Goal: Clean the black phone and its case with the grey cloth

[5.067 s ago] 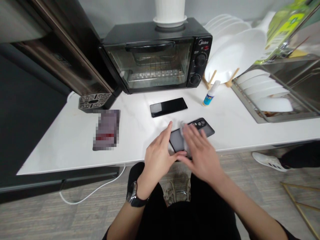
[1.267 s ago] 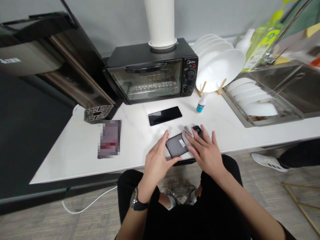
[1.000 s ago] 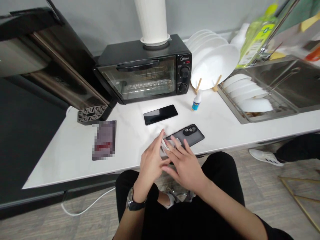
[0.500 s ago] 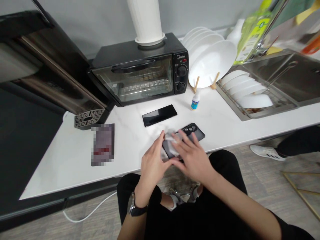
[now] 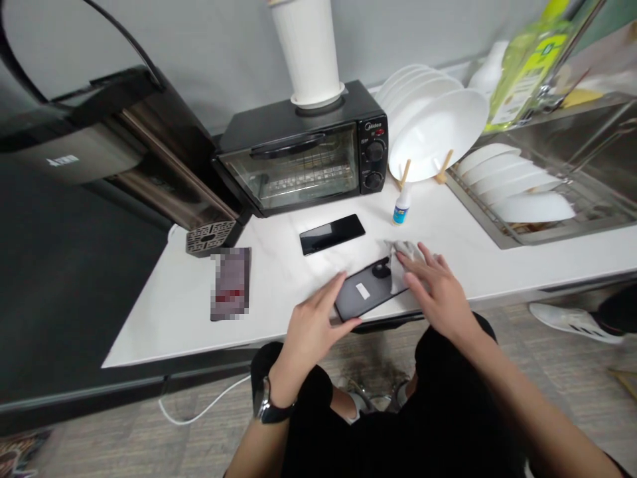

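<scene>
A grey phone lies back up at the counter's front edge, with a white label on it and its camera end at the right. My left hand grips its left end between thumb and fingers. In my right hand is a pale grey cloth, pressed over the camera end and partly hiding the lenses. Just behind lies a second phone, black and glossy, screen up. A small white bottle with a blue label stands beyond the cloth.
On the white counter are a pixelated dark flat item, a dispenser machine and a toaster oven with a white pot on top. Plates stand in a rack. Bowls sit in the sink at right.
My right hand has slid the cloth rightward along the phone, from its middle to the camera end, uncovering the white label. My left hand stays at the left end. The view has shifted.
</scene>
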The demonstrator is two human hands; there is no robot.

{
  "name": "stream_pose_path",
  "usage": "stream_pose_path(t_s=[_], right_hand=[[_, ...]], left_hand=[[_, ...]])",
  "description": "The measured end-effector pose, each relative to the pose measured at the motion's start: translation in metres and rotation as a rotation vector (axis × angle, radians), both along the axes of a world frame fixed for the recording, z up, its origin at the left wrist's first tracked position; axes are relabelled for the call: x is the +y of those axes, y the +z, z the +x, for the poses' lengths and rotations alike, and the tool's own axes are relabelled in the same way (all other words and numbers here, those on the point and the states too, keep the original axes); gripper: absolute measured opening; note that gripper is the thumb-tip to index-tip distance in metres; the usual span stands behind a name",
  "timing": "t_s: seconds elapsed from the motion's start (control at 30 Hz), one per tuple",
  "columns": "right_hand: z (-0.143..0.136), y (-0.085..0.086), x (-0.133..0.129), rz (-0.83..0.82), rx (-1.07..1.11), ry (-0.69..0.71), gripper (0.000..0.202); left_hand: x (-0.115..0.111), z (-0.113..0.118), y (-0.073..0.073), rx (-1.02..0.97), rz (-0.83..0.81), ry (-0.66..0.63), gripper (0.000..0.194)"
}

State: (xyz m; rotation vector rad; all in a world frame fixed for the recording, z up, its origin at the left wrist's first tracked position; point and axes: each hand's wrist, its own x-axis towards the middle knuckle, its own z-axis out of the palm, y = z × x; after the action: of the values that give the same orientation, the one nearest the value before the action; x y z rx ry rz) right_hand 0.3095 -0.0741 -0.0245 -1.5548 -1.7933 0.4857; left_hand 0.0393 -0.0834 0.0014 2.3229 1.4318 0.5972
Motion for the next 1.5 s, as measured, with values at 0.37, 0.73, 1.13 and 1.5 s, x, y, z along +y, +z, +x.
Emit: stream_pose_path(t_s=[0.37, 0.73, 1.13, 1.5], right_hand=[[0.02, 0.0, 0.008, -0.105, 0.549, -0.049, 0.062], [0.02, -0.003, 0.009, -0.031, 0.43, 0.064, 0.045], [0.021, -0.006, 0.008, -0.025, 0.415, 0.078, 0.044], [0.022, -0.006, 0.007, -0.042, 0.397, 0.047, 0.045]], left_hand=[[0.07, -0.018, 0.028, 0.117, 0.114, 0.13, 0.034], [0.142, -0.03, 0.019, 0.378, 0.082, -0.038, 0.066], [0.108, -0.035, 0.031, 0.187, 0.126, 0.233, 0.037], [0.037, -0.008, 0.007, -0.236, -0.285, 0.28, 0.049]])
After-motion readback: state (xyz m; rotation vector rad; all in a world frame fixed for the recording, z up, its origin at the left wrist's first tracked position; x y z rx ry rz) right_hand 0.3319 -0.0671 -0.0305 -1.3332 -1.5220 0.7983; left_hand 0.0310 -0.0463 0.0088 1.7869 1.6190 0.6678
